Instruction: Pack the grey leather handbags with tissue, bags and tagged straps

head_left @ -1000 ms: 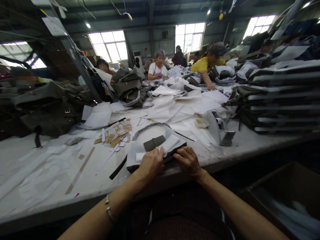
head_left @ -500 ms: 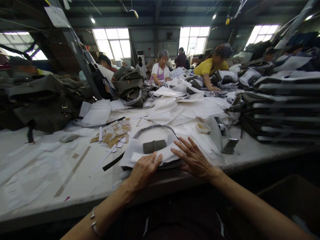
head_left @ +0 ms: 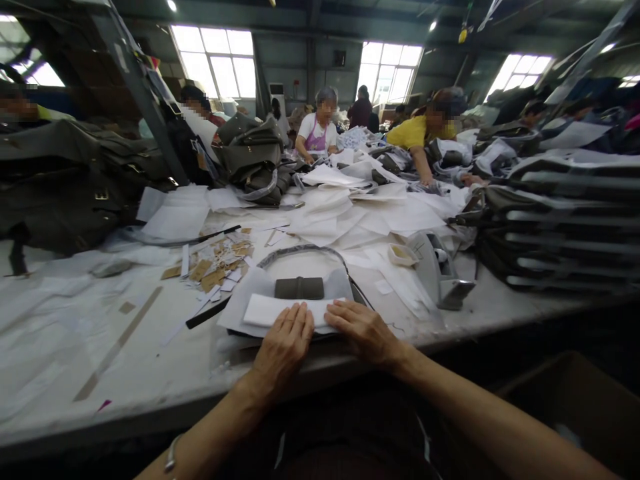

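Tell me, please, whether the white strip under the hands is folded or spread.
Folded, it seems: the white strip lies narrow and thick under both hands' fingers.

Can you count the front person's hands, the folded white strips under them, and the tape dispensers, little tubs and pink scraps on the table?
Hands: 2 (left hand, right hand)
Folded white strip: 1
Tape dispenser: 1
Little tub: 1
Pink scrap: 1
Total: 6

Both hands (head_left: pixel 325 335) palms down, fingers together, forearms angled inward, bracelet-side wrist left.
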`<state>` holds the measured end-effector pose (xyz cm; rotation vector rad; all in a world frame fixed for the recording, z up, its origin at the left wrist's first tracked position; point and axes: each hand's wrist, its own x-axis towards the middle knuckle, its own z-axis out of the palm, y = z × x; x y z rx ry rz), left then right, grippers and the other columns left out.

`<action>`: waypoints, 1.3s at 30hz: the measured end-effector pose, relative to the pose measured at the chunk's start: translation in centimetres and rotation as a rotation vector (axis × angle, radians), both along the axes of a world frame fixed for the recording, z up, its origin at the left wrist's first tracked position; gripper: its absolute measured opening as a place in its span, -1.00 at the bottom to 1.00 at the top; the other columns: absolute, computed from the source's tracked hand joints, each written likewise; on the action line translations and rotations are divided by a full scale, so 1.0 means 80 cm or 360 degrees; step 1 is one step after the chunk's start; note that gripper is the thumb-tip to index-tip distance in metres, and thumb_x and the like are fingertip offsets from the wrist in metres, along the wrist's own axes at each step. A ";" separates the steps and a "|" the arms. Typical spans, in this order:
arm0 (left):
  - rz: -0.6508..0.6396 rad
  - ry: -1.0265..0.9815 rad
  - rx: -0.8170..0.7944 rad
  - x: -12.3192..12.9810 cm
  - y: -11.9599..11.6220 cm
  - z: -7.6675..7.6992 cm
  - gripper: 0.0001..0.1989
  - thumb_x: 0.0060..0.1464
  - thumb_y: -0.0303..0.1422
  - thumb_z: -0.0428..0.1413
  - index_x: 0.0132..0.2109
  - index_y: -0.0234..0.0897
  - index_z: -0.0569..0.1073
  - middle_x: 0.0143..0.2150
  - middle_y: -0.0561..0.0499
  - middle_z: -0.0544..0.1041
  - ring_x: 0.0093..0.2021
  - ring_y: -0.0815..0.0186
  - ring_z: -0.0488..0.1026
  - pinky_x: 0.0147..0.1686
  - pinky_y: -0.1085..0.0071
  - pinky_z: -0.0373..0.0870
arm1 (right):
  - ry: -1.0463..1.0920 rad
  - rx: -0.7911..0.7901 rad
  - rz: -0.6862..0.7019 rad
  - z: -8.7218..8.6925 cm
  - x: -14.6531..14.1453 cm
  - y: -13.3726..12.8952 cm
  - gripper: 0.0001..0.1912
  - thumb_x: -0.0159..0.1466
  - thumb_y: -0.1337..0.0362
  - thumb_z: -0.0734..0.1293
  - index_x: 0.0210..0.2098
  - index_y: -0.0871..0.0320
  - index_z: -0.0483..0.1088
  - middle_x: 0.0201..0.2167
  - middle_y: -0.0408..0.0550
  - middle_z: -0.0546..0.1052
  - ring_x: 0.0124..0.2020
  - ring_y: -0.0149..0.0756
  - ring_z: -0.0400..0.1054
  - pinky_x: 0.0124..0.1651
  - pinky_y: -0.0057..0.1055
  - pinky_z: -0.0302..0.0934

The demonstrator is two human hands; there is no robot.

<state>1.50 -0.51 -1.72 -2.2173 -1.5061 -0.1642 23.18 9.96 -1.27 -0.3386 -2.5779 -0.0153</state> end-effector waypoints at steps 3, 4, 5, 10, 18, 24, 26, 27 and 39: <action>0.0062 0.0090 -0.0040 0.011 -0.002 0.003 -0.53 0.24 -0.56 -0.17 0.26 -0.50 0.26 0.25 -0.39 0.33 0.24 -0.03 0.32 0.17 0.09 0.32 | 0.0107 0.0051 -0.0065 -0.015 0.001 -0.006 -0.59 0.29 0.48 0.16 0.09 0.18 0.38 0.09 0.08 0.49 0.17 -0.14 0.31 0.23 -0.14 0.24; 0.0053 0.0105 -0.0066 0.012 -0.003 0.004 -0.52 0.24 -0.57 -0.17 0.29 -0.48 0.23 0.27 -0.38 0.31 0.25 -0.04 0.31 0.17 0.08 0.32 | 0.0124 0.0063 -0.0073 -0.017 0.001 -0.007 -0.58 0.30 0.48 0.15 0.09 0.18 0.39 0.09 0.08 0.49 0.18 -0.13 0.30 0.23 -0.13 0.24; 0.0033 0.0113 -0.0099 0.012 -0.003 0.006 -0.51 0.24 -0.57 -0.17 0.30 -0.47 0.21 0.28 -0.37 0.30 0.26 -0.04 0.29 0.18 0.07 0.31 | 0.0133 0.0073 -0.0073 -0.018 0.001 -0.007 -0.58 0.30 0.48 0.14 0.09 0.18 0.39 0.09 0.08 0.49 0.18 -0.12 0.30 0.22 -0.12 0.24; -0.0012 0.0142 -0.0203 0.011 0.003 0.010 -0.54 0.24 -0.60 -0.15 0.26 -0.54 0.24 0.23 -0.45 0.34 0.24 -0.07 0.32 0.14 0.01 0.33 | 0.0168 0.0115 -0.0102 -0.007 0.001 -0.009 -0.63 0.32 0.45 0.17 0.06 0.18 0.42 0.06 0.05 0.51 0.15 -0.13 0.32 0.20 -0.14 0.25; -0.0106 0.0171 -0.0088 0.003 0.006 0.004 -0.58 0.25 -0.59 -0.16 0.22 -0.59 0.26 0.19 -0.45 0.37 0.18 0.01 0.39 0.12 0.10 0.35 | 0.0065 0.0402 -0.0242 0.011 -0.020 -0.051 -0.60 0.31 0.42 0.21 0.13 0.27 0.35 0.09 0.11 0.48 0.22 -0.01 0.22 0.35 0.09 -0.04; -0.0128 0.0105 -0.0010 0.001 0.005 0.006 -0.60 0.24 -0.57 -0.12 0.19 -0.55 0.30 0.17 -0.40 0.41 0.15 0.06 0.41 0.09 0.14 0.36 | 0.0011 0.0382 -0.0265 0.013 -0.038 -0.050 -0.75 0.36 0.44 0.19 -0.04 0.26 0.43 -0.15 0.08 0.56 -0.08 -0.17 0.40 0.13 -0.16 0.21; -0.0121 0.0048 -0.0001 0.001 0.005 0.008 -0.62 0.24 -0.54 -0.09 0.17 -0.49 0.32 0.15 -0.34 0.44 0.13 0.09 0.43 0.07 0.17 0.38 | -0.0005 0.0342 -0.0266 0.013 -0.038 -0.043 -0.80 0.36 0.42 0.21 -0.12 0.22 0.45 -0.25 0.04 0.56 -0.17 -0.20 0.39 -0.02 -0.25 0.27; -0.0115 0.0014 0.0005 0.000 0.006 0.009 -0.64 0.25 -0.53 -0.07 0.16 -0.45 0.34 0.14 -0.32 0.45 0.12 0.10 0.44 0.05 0.18 0.39 | 0.0016 0.0339 -0.0268 0.012 -0.038 -0.041 -0.81 0.37 0.41 0.21 -0.15 0.21 0.46 -0.28 0.03 0.55 -0.20 -0.20 0.38 -0.06 -0.26 0.26; -0.0016 0.0246 0.0212 0.008 -0.005 -0.011 -0.59 0.25 -0.51 -0.08 0.21 -0.47 0.32 0.19 -0.32 0.41 0.17 0.03 0.40 0.10 0.11 0.36 | 0.0202 0.0422 -0.0090 0.002 -0.028 -0.040 -0.76 0.40 0.40 0.16 -0.09 0.22 0.44 -0.18 0.05 0.56 -0.11 -0.20 0.36 0.01 -0.24 0.22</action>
